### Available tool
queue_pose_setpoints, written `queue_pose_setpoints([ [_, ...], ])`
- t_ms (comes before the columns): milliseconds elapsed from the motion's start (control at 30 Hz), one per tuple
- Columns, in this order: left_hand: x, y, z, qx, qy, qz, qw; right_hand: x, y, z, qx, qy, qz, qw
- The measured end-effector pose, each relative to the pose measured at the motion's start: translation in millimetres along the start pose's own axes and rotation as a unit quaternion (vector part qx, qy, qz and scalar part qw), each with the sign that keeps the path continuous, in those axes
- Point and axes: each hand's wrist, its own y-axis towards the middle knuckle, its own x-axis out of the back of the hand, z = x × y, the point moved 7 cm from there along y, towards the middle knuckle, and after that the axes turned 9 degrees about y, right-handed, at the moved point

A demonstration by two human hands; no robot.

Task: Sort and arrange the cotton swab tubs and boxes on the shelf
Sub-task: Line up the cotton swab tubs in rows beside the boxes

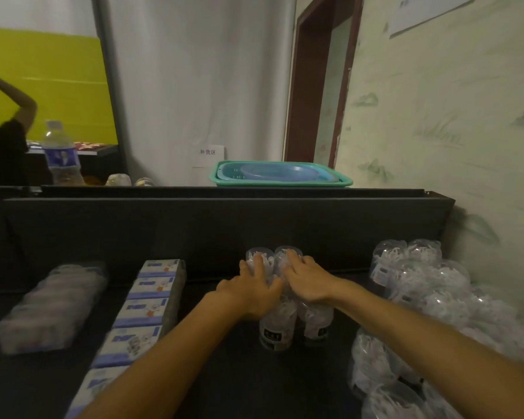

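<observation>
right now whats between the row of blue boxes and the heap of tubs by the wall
In the head view, a small cluster of clear cotton swab tubs stands there, with the left hand and right hand resting on it.

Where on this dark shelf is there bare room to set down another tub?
Bare shelf lies between the row of blue-and-white boxes and the clear tubs under both hands. A narrower strip separates the boxes from the wrapped white pack. The right end is crowded with clear tubs.
</observation>
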Motion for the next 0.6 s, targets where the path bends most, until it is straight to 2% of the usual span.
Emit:
queue_pose_setpoints([
  [200,2.3,-17.1,34.4,0.032,-0.022,0.019,0.999,-25.7,2.6,31.2,0.016,0.009,0.015,1.000],
  [433,11.0,-38.8,49.9,-0.006,0.015,0.043,0.999,-45.5,4.5,56.5,0.033,0.036,0.020,0.999],
  [600,18.1,-46.4,57.0,0.007,-0.043,0.028,0.999,-49.2,5.9,62.7,0.030,0.078,0.013,0.996],
])
